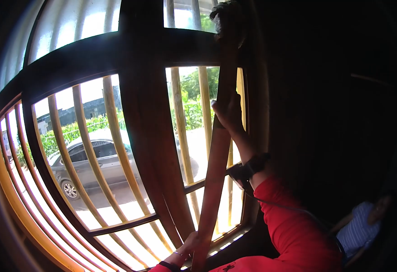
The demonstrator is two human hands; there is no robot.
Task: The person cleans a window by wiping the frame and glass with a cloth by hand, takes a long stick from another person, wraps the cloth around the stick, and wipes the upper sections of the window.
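Note:
My right hand [228, 110], raised at the right side of the window, is closed around a long flat wooden pole [213, 174]. A shaggy grey bundle [229, 22], like a rag or mop head, sits at the pole's top end beside the upper window frame. Lower down, my left hand [190, 242] is closed at the bottom part of the same pole. The pole stands nearly upright, leaning slightly right at the top. A black device [248, 170] with a cable is strapped to my right wrist.
A barred window [87, 149] with a thick dark wooden post [146, 136] fills the left and middle. Outside stand a grey car [101, 158] and green plants. At the lower right is another person in a striped shirt [359, 226]. The right side is very dark.

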